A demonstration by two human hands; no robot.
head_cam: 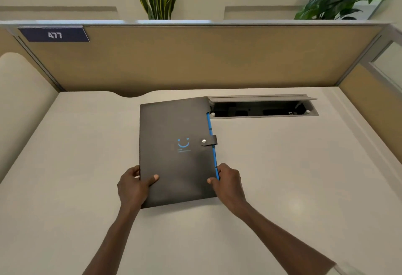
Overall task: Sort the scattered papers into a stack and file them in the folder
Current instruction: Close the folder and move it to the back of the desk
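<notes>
Dark grey and matte, the folder (177,150) lies flat on the pale table (282,176), a little left of the middle, with its far right corner just beside the open cable tray (263,107). It is closed: the strap with the metal snap (208,140) crosses its right edge, where a thin blue lining shows. No loose papers are visible on the table, so I judge they are already inside and the task is near its end. The left hand (133,184) holds the near left edge, thumb on the cover and fingers hidden under it, so its grip is grasping the folder. The right hand (228,182) pinches the near right edge in the same way, beside the blue lining. The cover looks stiff enough to keep flat, and the whole thing seems light. The surface looks smooth, so it may slip if held only with fingertips. I think the two long edges, or the left edge where the spine seems to be, are the best places to take it, because the snapped side can open if pulled.
</notes>
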